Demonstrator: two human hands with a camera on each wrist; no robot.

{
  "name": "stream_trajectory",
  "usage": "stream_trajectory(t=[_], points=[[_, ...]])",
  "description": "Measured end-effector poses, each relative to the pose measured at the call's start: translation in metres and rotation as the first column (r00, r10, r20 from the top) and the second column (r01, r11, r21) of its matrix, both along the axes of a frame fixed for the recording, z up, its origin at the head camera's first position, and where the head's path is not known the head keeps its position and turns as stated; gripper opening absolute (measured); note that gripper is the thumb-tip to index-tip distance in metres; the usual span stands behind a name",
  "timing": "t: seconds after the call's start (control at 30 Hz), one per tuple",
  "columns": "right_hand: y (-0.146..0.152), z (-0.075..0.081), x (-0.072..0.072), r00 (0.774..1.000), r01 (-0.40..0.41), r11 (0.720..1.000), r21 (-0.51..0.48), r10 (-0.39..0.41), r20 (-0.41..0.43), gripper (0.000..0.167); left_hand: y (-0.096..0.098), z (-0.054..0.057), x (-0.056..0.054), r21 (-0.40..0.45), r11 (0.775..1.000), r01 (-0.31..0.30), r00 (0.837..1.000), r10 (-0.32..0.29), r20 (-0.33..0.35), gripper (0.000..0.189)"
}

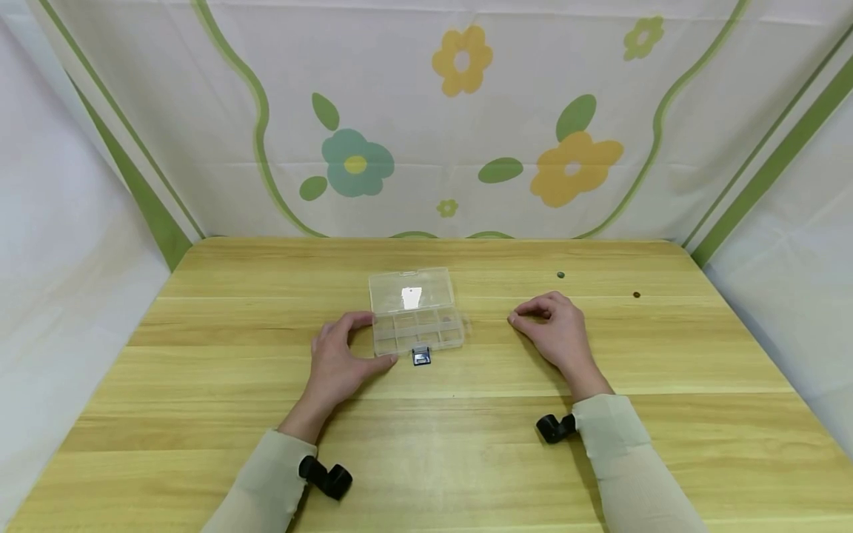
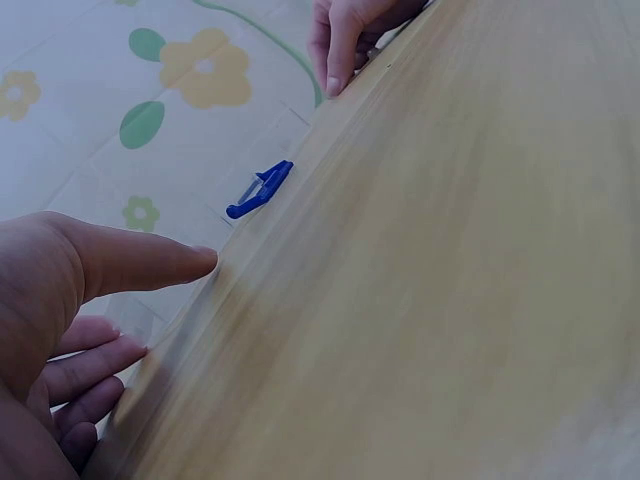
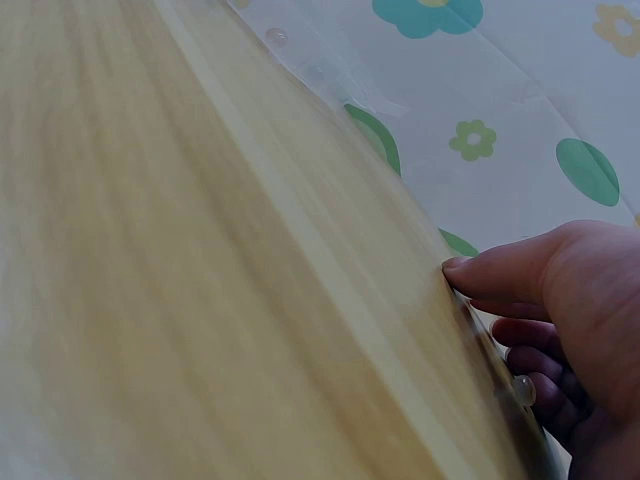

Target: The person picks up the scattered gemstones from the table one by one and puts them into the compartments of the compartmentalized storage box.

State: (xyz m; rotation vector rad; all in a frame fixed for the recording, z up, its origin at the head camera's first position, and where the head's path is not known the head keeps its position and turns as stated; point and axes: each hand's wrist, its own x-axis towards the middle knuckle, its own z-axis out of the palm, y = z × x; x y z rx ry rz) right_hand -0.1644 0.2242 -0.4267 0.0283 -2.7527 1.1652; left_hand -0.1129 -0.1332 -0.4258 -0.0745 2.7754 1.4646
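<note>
A clear plastic compartment box (image 1: 418, 332) lies on the table with its lid (image 1: 409, 290) raised behind it. A blue-edged latch (image 1: 421, 356) hangs at its front, and shows as a blue clip (image 2: 262, 190) in the left wrist view. My left hand (image 1: 338, 366) holds the box's left front corner, thumb on the front edge and fingers along the left side. To the right of the box my right hand (image 1: 549, 329) has thumb and index finger pinched low over the table. A tiny dark brown edge (image 3: 447, 267) shows at these fingertips; its kind is unclear.
Two small roundish pieces lie beyond my right hand: a greenish one (image 1: 560, 275) and a dark brown one (image 1: 636, 295). A small clear round piece (image 3: 524, 390) appears behind the right fingers. A flower-printed cloth (image 1: 413, 200) stands along the table's far edge.
</note>
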Motion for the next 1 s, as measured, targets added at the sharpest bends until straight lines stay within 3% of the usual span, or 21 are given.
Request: stream_trajectory(t=[1.0], points=[[-0.014, 0.005, -0.001, 1.000, 0.009, 0.999, -0.046, -0.009, 0.006, 0.018, 0.001, 0.002, 0.000, 0.006, 1.000, -0.006, 1.000, 0.006, 0.014, 0.076]])
